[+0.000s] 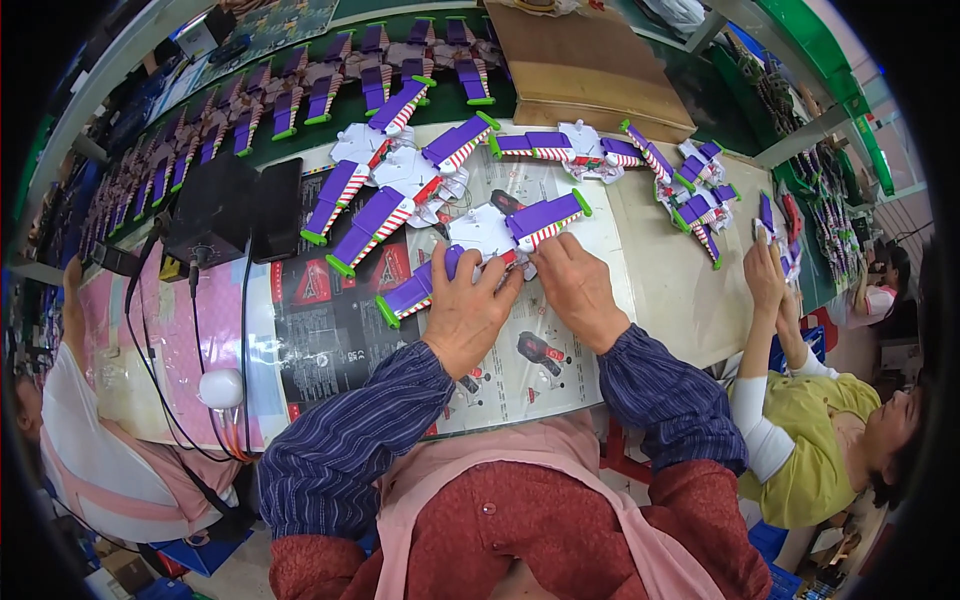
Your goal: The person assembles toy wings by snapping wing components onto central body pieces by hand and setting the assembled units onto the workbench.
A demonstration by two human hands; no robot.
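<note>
A toy wing pack with a white body, purple wings, striped red-and-white edges and green tips lies on the table in front of me. My left hand grips its left side, the fingers bent over the near edge of the body and the inner part of the wing. At the near right edge, by the root of the right wing, my right hand has its fingertips pinched together against it. Whatever small part may sit between those fingertips is hidden. Just beyond lies another similar wing pack, overlapping further ones.
Rows of wing packs stand on the green conveyor behind a cardboard box. A black box with cables and a white round-topped device are at left. A co-worker at right handles another wing pack; another person is at left.
</note>
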